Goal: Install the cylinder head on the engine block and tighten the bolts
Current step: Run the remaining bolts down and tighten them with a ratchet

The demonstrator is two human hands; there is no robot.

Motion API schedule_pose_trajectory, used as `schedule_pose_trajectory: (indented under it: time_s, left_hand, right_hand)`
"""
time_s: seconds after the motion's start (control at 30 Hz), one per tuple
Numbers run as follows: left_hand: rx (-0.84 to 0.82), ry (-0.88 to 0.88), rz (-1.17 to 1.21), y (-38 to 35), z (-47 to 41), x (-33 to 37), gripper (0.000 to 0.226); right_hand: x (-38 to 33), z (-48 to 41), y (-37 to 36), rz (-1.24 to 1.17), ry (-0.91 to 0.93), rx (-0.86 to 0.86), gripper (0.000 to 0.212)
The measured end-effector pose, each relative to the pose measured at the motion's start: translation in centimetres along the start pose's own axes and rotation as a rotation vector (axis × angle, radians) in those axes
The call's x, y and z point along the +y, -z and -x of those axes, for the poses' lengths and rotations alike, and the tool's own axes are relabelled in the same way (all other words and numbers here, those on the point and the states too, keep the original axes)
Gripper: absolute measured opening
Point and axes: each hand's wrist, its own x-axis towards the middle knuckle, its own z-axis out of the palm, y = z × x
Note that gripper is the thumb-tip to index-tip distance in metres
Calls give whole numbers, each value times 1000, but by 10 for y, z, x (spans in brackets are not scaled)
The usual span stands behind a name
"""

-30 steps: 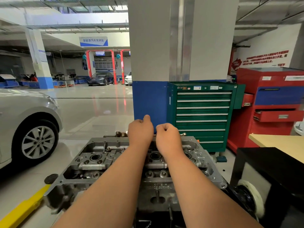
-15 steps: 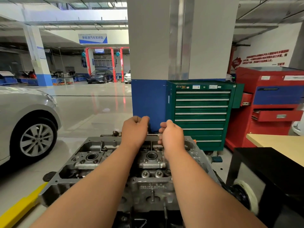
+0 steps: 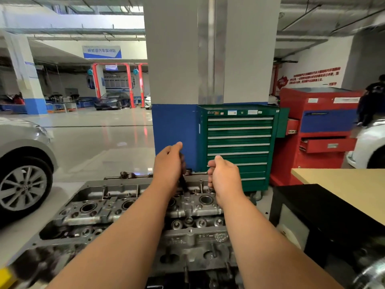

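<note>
The cylinder head [image 3: 129, 207] lies flat in front of the person, bare metal with its bores and cam bearing seats facing up; the engine block beneath it is hidden from the head view. The left hand [image 3: 167, 163] has its grip curled round the top of a dark tool [image 3: 183, 183], whose shaft slants down to the far edge of the head, probably onto a bolt I cannot see. The right hand [image 3: 225, 176] hovers just beside it, fingers curled, but I cannot tell whether its grip holds anything. A green tool cabinet [image 3: 239, 142] stands behind. To tighten well, the shaft should be brought upright over the bolt so the tip seats fully, both hands should turn evenly, and the bolts should be worked in stages from the centre outward
</note>
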Motion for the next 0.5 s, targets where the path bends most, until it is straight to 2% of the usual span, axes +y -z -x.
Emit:
schedule_pose_trajectory:
  time_s: [0.07,0.13,0.37,0.5]
  left_hand:
    - [-3,36,96,4,-1,-1,32]
    - [-2,20,81,5,-1,-1,31]
    - [-128,-237,-355,-8,13,-3,24]
    - [-94,-251,-352,-7,11,-4,9]
  right_hand:
    - [1,-2,0,32,15,-12,32]
    - [3,-2,-2,51,32,-20,32]
    - [3,-1,-7,106,92,-43,32]
    - [5,1,-6,172,131,-62,33]
